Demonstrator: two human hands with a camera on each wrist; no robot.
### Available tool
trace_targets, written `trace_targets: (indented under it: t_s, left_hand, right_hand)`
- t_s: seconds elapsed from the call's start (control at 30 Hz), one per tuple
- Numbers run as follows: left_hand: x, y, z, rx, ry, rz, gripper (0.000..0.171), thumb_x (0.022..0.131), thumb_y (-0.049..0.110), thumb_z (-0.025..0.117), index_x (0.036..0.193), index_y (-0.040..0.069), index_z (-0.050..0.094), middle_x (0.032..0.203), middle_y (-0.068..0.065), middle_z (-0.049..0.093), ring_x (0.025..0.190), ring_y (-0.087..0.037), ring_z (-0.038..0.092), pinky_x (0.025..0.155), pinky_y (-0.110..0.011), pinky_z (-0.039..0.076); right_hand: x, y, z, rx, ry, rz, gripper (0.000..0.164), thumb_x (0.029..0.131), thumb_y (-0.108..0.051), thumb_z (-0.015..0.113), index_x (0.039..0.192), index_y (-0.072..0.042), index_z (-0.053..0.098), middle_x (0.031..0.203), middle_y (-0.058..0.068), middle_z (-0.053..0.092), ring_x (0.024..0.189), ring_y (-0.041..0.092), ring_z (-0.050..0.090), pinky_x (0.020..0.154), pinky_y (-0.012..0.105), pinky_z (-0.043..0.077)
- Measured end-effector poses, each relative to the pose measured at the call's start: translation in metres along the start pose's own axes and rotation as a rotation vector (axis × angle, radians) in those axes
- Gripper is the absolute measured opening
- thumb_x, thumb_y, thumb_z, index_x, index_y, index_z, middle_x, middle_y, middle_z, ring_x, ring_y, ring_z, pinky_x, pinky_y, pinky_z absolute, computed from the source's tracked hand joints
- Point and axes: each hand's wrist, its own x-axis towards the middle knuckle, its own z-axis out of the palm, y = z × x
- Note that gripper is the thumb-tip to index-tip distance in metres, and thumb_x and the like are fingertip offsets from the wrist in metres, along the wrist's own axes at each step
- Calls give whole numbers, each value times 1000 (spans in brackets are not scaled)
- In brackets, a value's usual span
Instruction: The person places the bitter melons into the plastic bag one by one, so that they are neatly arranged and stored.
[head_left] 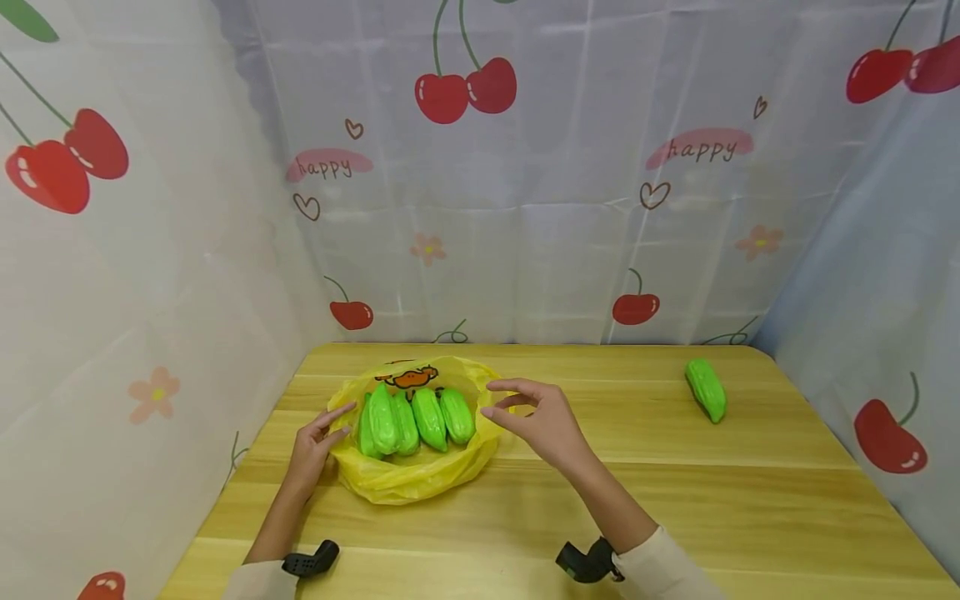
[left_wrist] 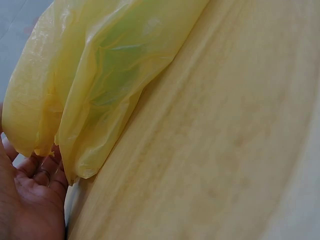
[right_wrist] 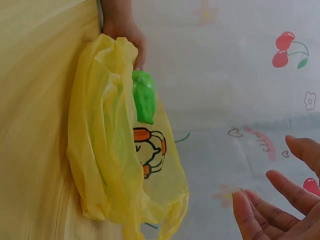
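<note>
A yellow plastic bag (head_left: 412, 486) with a printed cartoon stands wide-mouthed on the table. Several bright green, ridged, elongated pieces (head_left: 430, 418) with tapered ends lie side by side inside it. My left hand (head_left: 310, 450) is at the bag's left rim, thumb and fingers spread against the plastic; in the left wrist view its fingers (left_wrist: 42, 172) partly disappear behind the bag's edge. Beside the right rim is my right hand (head_left: 547, 421), thumb and forefinger apart. The right wrist view shows that hand's relaxed fingers (right_wrist: 272, 212) with nothing between them.
Another green ridged piece (head_left: 706, 390) lies by itself toward the back right of the wooden table (head_left: 600, 500). Curtains (head_left: 555, 250) printed with cherries surround the table at the back and both sides. Black camera mounts (head_left: 309, 560) are worn on both wrists.
</note>
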Motion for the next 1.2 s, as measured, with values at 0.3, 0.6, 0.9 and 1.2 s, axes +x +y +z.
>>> trace_targets:
  t_s: [0.3, 0.6, 0.9, 1.2]
  left_hand:
    - [4, 2, 1, 2, -17, 4, 41, 102, 10, 61, 141, -2, 58, 146, -24, 53, 150, -35, 26, 105, -5, 29]
    - [2, -1, -1, 13, -1, -7, 42, 101, 12, 63, 141, 0, 59, 147, -21, 54, 147, -14, 34, 109, -7, 26]
    - [0, -1, 0, 14, 4, -4, 42, 102, 12, 62, 142, 0, 58, 147, -21, 54, 141, -1, 36, 109, -6, 26]
    - [0, 0, 0, 4, 2, -21, 43, 102, 12, 62, 143, 0, 57, 148, -21, 52, 147, -13, 34, 111, -9, 25]
  right_hand:
    - [10, 14, -22, -12, 9, -149, 39, 89, -33, 80, 126, -26, 72, 128, -4, 70, 109, 23, 68, 83, 45, 57]
    - [21, 27, -42, -23, -13, -176, 40, 90, -31, 80, 129, -26, 71, 130, -2, 68, 111, 28, 67, 84, 49, 58]
    - [30, 40, -65, -60, 34, -165, 44, 89, -33, 80, 131, -24, 70, 129, 2, 68, 113, 33, 66, 86, 50, 57]
    - [29, 45, -96, -93, 86, -114, 47, 91, -35, 79, 135, -24, 68, 130, 4, 67, 117, 27, 64, 85, 32, 56]
